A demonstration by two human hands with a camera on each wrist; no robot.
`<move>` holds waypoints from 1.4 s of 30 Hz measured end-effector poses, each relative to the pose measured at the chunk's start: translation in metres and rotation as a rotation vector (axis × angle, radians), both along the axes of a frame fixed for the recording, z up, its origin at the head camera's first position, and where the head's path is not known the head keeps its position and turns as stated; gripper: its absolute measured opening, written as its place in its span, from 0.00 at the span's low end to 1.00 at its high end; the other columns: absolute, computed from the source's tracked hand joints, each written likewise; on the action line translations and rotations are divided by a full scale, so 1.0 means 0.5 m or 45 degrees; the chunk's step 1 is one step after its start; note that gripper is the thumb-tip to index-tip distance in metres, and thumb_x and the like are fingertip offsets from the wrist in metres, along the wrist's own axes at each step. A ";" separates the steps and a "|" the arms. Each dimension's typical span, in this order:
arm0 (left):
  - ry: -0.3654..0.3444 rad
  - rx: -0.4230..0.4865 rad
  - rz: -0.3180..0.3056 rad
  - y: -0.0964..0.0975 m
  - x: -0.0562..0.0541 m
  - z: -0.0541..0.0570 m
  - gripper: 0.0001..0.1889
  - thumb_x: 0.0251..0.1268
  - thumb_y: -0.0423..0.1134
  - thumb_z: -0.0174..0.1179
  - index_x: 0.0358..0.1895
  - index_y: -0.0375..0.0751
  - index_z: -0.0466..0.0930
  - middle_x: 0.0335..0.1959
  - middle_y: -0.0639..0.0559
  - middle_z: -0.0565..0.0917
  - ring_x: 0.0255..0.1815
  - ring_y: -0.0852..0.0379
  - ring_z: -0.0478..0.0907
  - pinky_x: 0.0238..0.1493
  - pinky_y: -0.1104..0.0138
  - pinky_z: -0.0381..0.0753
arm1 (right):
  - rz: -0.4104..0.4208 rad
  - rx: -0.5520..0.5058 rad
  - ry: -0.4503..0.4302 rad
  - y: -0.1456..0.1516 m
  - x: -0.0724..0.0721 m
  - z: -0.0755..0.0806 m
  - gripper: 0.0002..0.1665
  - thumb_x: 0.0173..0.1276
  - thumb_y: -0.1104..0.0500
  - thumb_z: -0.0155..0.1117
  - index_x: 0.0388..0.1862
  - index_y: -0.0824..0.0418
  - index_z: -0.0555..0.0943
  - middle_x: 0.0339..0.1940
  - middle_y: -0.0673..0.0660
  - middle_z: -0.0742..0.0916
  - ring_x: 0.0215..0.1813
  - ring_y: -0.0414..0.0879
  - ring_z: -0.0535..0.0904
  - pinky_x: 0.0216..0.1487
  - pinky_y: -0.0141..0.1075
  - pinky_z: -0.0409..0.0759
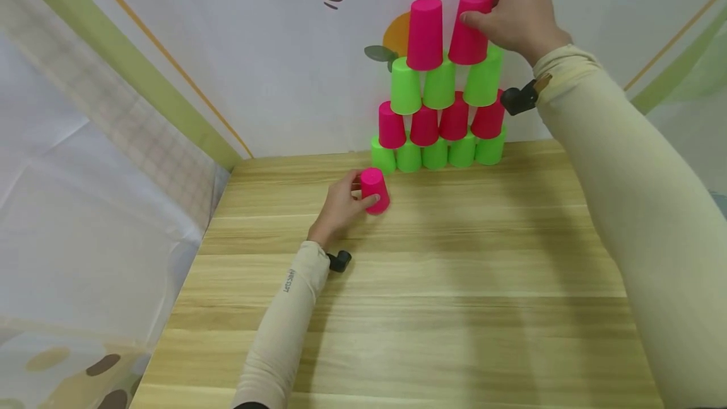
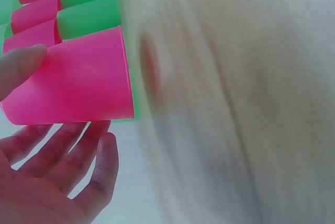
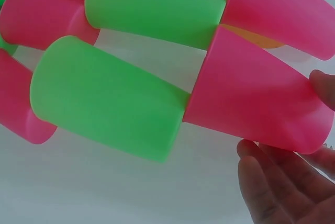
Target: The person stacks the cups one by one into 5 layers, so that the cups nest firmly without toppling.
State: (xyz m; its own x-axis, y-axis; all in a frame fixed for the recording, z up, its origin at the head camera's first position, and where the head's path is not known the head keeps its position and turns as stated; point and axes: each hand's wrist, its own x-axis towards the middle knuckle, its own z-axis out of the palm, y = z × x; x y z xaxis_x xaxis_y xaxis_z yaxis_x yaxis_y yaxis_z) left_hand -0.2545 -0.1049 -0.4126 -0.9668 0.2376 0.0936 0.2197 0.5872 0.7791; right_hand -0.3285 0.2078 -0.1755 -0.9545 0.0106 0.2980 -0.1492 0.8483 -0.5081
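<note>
Upside-down cups stand stacked in rows by the back wall: several green cups at the bottom, several pink ones over them, then three green cups and two pink ones on top. My right hand pinches the right-hand top pink cup between thumb and fingers; its rim meets the green cup below. Beside it is the other top pink cup. At the stack's front left, my left hand holds another upside-down pink cup, its rim close to the tabletop; contact is hard to tell.
The wood-grain table reaches back to a white printed cloth hanging right behind the stack. Another pale cloth hangs along the left edge. My right forearm extends over the table's right side.
</note>
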 end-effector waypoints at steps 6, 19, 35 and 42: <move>-0.009 -0.005 -0.021 -0.002 -0.001 0.023 0.33 0.64 0.40 0.69 0.71 0.39 0.67 0.61 0.42 0.81 0.64 0.44 0.78 0.63 0.53 0.83 | 0.009 0.017 0.010 0.005 0.007 -0.002 0.43 0.71 0.44 0.60 0.78 0.57 0.58 0.75 0.62 0.74 0.70 0.58 0.74 0.71 0.53 0.75; 0.247 -0.137 -0.171 0.025 -0.016 0.166 0.29 0.64 0.45 0.68 0.66 0.41 0.71 0.56 0.45 0.85 0.58 0.50 0.82 0.50 0.57 0.84 | -0.057 0.012 0.011 0.052 0.050 -0.026 0.45 0.69 0.41 0.60 0.78 0.58 0.59 0.73 0.64 0.75 0.71 0.61 0.71 0.61 0.56 0.81; 0.410 -0.054 -0.321 0.129 -0.062 0.457 0.29 0.64 0.47 0.66 0.66 0.45 0.70 0.57 0.50 0.82 0.53 0.58 0.82 0.55 0.69 0.83 | 0.132 0.163 -0.058 0.115 0.123 -0.126 0.35 0.71 0.46 0.61 0.66 0.70 0.72 0.54 0.75 0.85 0.53 0.70 0.82 0.46 0.56 0.81; 0.475 -0.007 -0.212 0.190 -0.096 0.542 0.34 0.66 0.46 0.65 0.73 0.47 0.63 0.65 0.52 0.76 0.61 0.62 0.75 0.59 0.75 0.80 | 0.258 0.185 -0.136 0.099 0.146 -0.176 0.28 0.70 0.48 0.64 0.59 0.68 0.77 0.50 0.72 0.87 0.48 0.65 0.85 0.38 0.47 0.82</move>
State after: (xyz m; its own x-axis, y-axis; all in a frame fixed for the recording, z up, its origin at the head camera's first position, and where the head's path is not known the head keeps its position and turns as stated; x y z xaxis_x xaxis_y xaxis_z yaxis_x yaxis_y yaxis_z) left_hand -0.3026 -0.0100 -0.1417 -0.8151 0.3893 0.4290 0.5790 0.5238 0.6248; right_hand -0.2554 0.2573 -0.2636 -0.9588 -0.2194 0.1803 -0.2757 0.8716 -0.4053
